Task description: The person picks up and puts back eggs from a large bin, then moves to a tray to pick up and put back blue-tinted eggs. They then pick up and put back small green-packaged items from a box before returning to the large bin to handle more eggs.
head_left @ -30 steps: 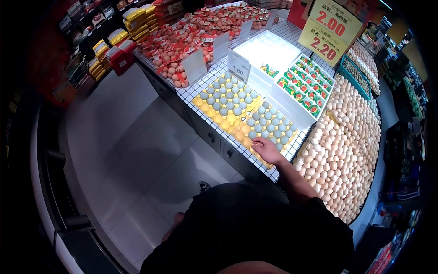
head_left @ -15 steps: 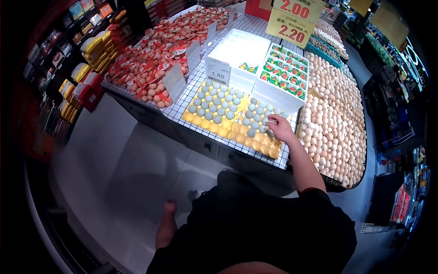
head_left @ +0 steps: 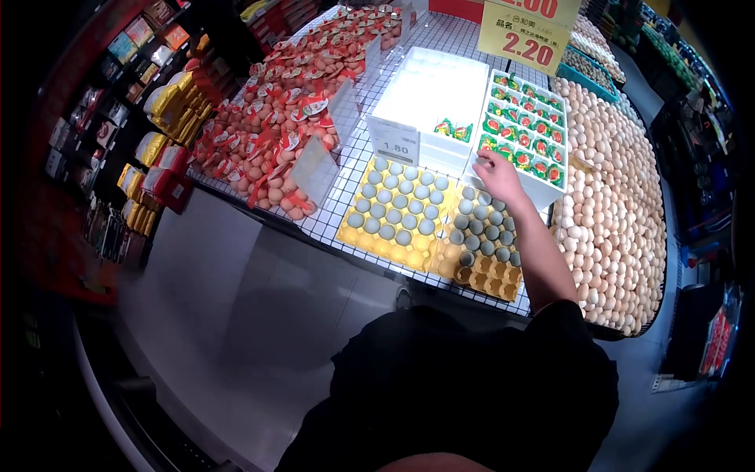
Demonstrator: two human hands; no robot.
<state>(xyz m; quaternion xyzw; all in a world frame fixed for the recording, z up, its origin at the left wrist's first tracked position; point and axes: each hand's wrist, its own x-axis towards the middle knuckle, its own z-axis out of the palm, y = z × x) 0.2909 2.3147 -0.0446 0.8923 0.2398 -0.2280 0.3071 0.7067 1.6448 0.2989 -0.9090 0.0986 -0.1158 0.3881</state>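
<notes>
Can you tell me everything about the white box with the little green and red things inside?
The white box looks like foam, with plain, straight walls and an open top. White dividers split it into small compartments, holding shiny green-and-red wrapped packets. It stands on the gridded table, close beside another white box. The person's right hand overlaps its near corner in the picture; I can't tell whether they touch.

The right forearm (head_left: 548, 256) reaches forward, bare and slanting up and leftward to the wrist (head_left: 521, 206). The right hand (head_left: 502, 179) is held back upward, its fingers (head_left: 489, 157) loosely bent; whether they pinch anything cannot be made out.
</notes>
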